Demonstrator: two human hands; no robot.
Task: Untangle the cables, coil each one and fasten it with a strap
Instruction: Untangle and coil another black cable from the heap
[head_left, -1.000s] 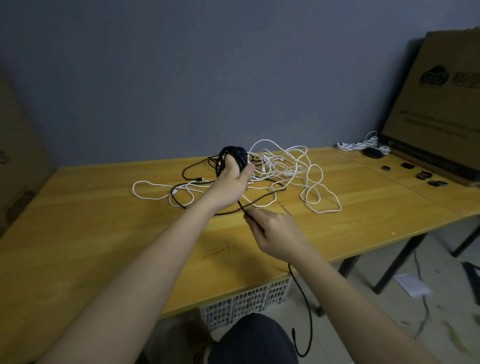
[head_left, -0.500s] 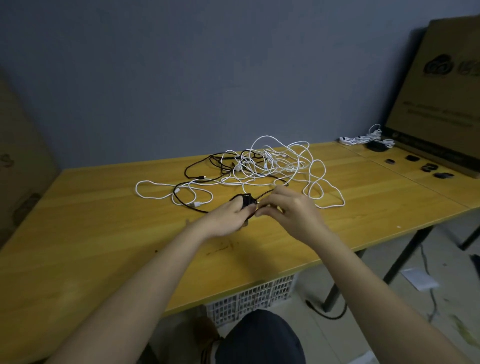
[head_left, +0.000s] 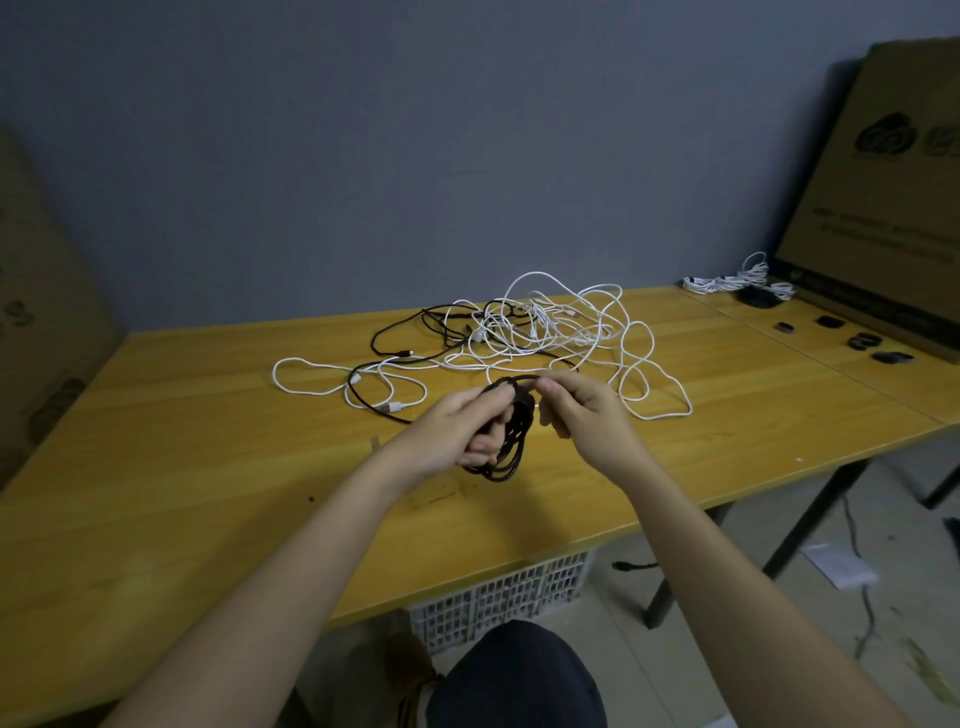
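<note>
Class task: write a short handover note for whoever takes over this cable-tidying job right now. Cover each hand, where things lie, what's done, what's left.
Left hand: grips the black cable coil above the table.
Right hand: pinches the coil's top loop.
White and black cable tangle: mid-table, unsorted.
Bundled white cable and black straps: far right.
Done: black cable coiled.
Left: strap it, then untangle, coil and strap the rest.

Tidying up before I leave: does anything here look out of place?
Yes. A black cable end trails on the floor under the yellow wooden table, and a white paper sheet lies on the floor to its right.
</note>
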